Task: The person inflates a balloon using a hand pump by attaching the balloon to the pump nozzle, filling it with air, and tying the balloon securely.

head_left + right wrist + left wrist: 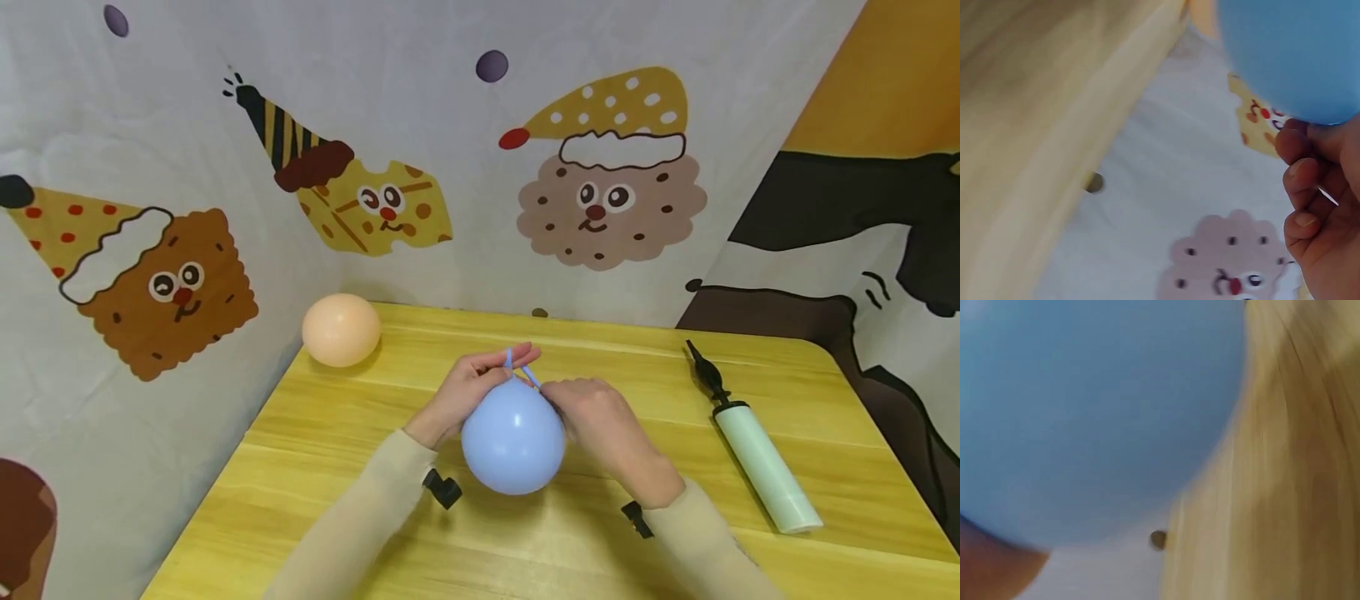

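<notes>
A round, inflated blue balloon hangs over the table between the two hands, its neck at the top. My left hand pinches the base of the neck between thumb and fingers, and a strand of the stretched neck loops over its fingers. From the right side my right hand grips the other stretch of the neck, fingers curled. In the right wrist view those curled fingers show just beneath the balloon. The balloon fills much of the left wrist view and hides most of the left hand there.
An inflated peach balloon rests at the table's back left corner. To the right lies a pale green hand pump with a black nozzle. A printed cloth hangs behind the wooden table.
</notes>
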### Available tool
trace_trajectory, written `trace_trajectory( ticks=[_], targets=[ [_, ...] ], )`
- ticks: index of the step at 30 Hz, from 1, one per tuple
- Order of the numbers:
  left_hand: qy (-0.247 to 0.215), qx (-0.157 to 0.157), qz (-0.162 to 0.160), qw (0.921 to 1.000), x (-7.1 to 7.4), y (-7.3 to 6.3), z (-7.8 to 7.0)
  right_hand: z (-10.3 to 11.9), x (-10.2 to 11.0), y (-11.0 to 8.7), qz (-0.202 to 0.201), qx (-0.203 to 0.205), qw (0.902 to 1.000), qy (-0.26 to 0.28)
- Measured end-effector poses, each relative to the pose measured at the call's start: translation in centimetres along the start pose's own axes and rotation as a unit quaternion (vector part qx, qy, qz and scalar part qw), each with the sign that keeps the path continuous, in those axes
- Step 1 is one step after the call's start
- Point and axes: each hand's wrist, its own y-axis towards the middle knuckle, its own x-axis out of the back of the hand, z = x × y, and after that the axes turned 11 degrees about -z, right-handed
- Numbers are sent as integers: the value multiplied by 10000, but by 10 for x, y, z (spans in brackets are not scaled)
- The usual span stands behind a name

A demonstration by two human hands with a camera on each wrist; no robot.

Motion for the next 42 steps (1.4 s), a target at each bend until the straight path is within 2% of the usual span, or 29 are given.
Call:
trace_trajectory(
  ticks=[2, 3, 4, 5, 6, 7, 8, 9, 11, 12, 13, 14, 15, 16, 19, 21, 24, 29, 30, 31, 32, 33, 35, 36, 37, 39, 40, 41, 42],
  targets=[
    [743, -369, 56, 9965, -1, 0, -1, 3, 3, 3, -113, 428, 9986, -288],
    [1152, -584, 70, 9916, -2, 0, -2, 5, 4, 4, -184, 624, 9971, -403],
    [1585, -822, 70, 9839, -4, 0, -3, 7, 5, 6, -266, 795, 9953, -492],
    [2050, -1102, 93, 9725, -6, 0, -4, 8, 5, 7, -323, 908, 9939, -543],
    [2507, -1425, 96, 9575, -8, 0, -4, 9, 5, 8, -359, 970, 9929, -589],
    [3024, -1779, 60, 9364, -10, 0, -4, 10, 4, 9, -399, 1001, 9923, -613],
    [3540, -2148, -11, 9102, -12, -1, -3, 11, 4, 9, -412, 988, 9922, -631],
    [3993, -2482, -85, 8825, -14, -1, -2, 12, 3, 10, -427, 946, 9926, -636],
    [4768, -3123, -271, 8212, -18, -2, 3, 13, 1, 10, -445, 832, 9933, -671],
    [5025, -3345, -362, 7964, -19, -3, 5, 13, 0, 10, -464, 779, 9936, -677],
    [5243, -3525, -439, 7739, -20, -4, 7, 12, -1, 10, -494, 746, 9937, -679],
    [5388, -3687, -490, 7559, -21, -4, 10, 12, -3, 9, -528, 715, 9938, -676],
    [5477, -3817, -508, 7428, -21, -4, 12, 12, -4, 9, -569, 697, 9938, -661],
    [5550, -3932, -540, 7311, -22, -5, 14, 12, -6, 9, -595, 692, 9936, -659],
    [5660, -4136, -593, 7107, -22, -5, 18, 12, -9, 7, -624, 653, 9940, -613],
    [5697, -4192, -607, 7043, -21, -5, 20, 12, -11, 6, -597, 575, 9949, -572],
    [5735, -4209, -611, 7002, -21, -5, 21, 13, -12, 5, -581, 426, 9961, -506],
    [5721, -4219, -541, 7013, -20, -6, 23, 14, -12, 3, -589, 299, 9966, -493],
    [5699, -4197, -541, 7044, -19, -7, 24, 14, -12, 3, -575, 261, 9969, -473],
    [5657, -4136, -544, 7114, -18, -7, 24, 15, -11, 3, -553, 199, 9973, -431],
    [5593, -4042, -559, 7216, -16, -7, 24, 15, -9, 3, -539, 126, 9977, -388],
    [5479, -3925, -594, 7364, -14, -8, 24, 15, -7, 4, -509, 19, 9982, -308],
    [5120, -3587, -634, 7780, -11, -9, 22, 13, -3, 5, -466, -263, 9985, -109],
    [4827, -3353, -591, 8069, -9, -9, 22, 12, -1, 5, -464, -444, 9979, 13],
    [4459, -3082, -487, 8390, -7, -9, 20, 10, 1, 5, -465, -644, 9968, 116],
    [3560, -2410, -123, 9028, -4, -10, 18, 5, 5, 5, -440, -1079, 9923, 419],
    [3082, -2043, 111, 9291, -3, -11, 16, 3, 7, 5, -402, -1298, 9890, 591],
    [2639, -1670, 332, 9494, -2, -11, 15, 0, 7, 5, -346, -1508, 9847, 802],
    [2193, -1320, 543, 9652, -1, -12, 15, -3, 8, 4, -248, -1699, 9796, 1042]
  ],
)
